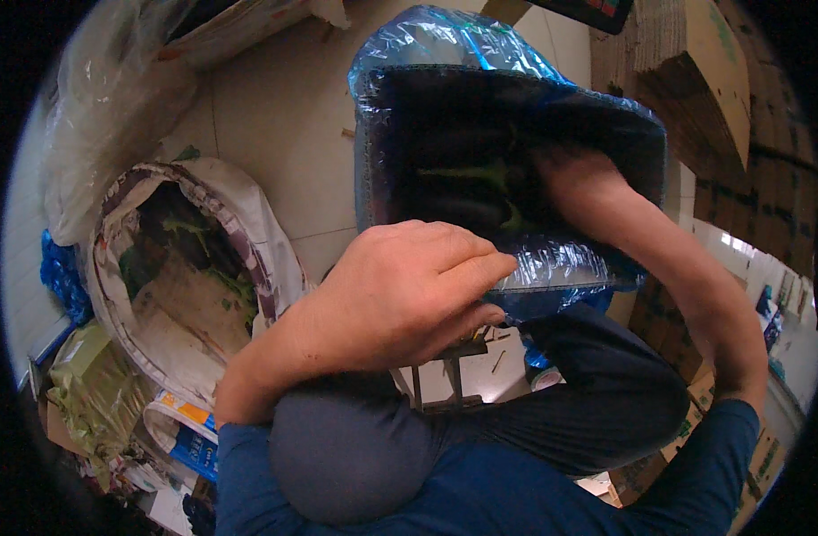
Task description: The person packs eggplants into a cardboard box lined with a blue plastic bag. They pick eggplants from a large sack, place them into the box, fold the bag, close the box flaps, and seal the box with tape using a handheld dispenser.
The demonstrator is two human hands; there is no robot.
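A box lined with a bluish clear plastic bag (449, 43) stands in front of me, its inside dark. In it lie dark eggplants (449, 208) with green stem ends (472, 173). My right hand (576, 167) reaches down into the box; its fingers are lost in the shadow, so what they hold cannot be told. Over the near edge of the box, my left hand (422, 281) is bent with thumb and fingers close together, near the plastic at the rim. Whether it pinches the plastic is unclear. On the left, an open fabric sack (188, 321) holds more dark eggplants and green leaves.
Clear plastic sheeting (87, 134) hangs at the upper left. Stacked flattened cardboard (710, 80) stands at the upper right, with more cardboard below. A yellow-green plastic-wrapped package (94, 382) and a blue and white bag (191, 442) lie at the lower left. A tape roll (546, 380) is near my knee.
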